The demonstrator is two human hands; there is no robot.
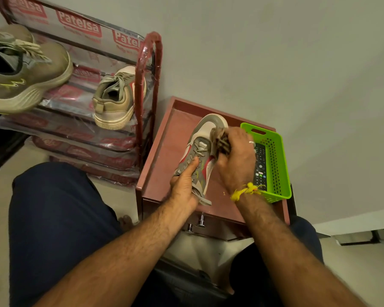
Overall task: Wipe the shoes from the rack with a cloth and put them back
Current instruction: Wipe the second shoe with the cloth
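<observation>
On the low reddish desk (162,149) the left hand (184,187) grips the sneaker (203,151); the right hand (235,160) clutches the cloth (220,138) against its toe; hard rubbing could shove the green basket (275,151) off.

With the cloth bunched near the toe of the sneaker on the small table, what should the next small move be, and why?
Probably drag the cloth back along the side of the sneaker toward the heel. The right hand grips it against the toe end, while the left hand holds the heel end steady on the table, so the side behind looks not yet covered in this stroke.
</observation>
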